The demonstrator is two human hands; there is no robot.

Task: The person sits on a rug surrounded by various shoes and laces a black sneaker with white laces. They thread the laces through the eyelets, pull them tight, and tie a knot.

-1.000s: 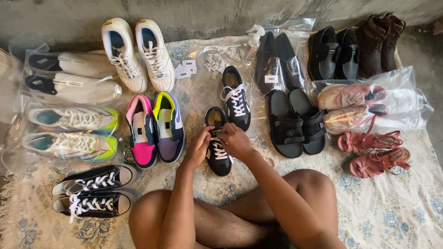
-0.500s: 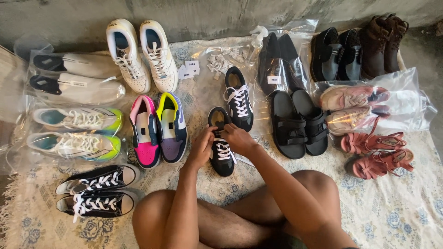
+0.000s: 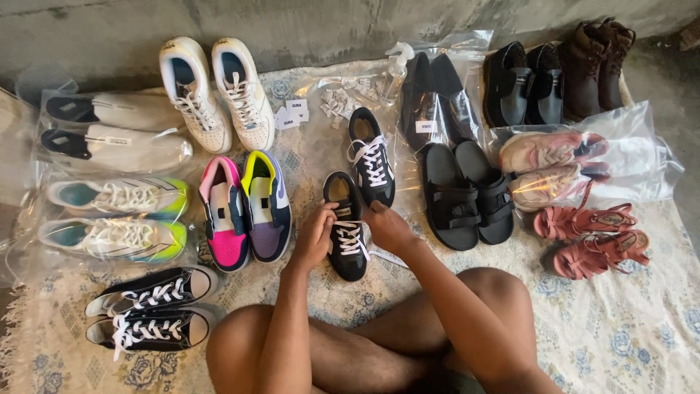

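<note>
Hands flank black low-top sneaker with white laces [image 3: 348,237] at floor-cloth centre: left hand [image 3: 315,237] at 9 o'clock, right hand [image 3: 388,228] at 3 o'clock, fingers pinching laces. Risk: uneven pull could skew lacing.

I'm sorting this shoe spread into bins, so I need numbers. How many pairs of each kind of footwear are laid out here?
Sneakers: 7 pairs, counting the black pair whose near shoe is held by the left hand and right hand
Sandals: 2 pairs
Black dress shoes and loafers: 2 pairs
Brown boots: 1 pair
Total: 12 pairs
</note>
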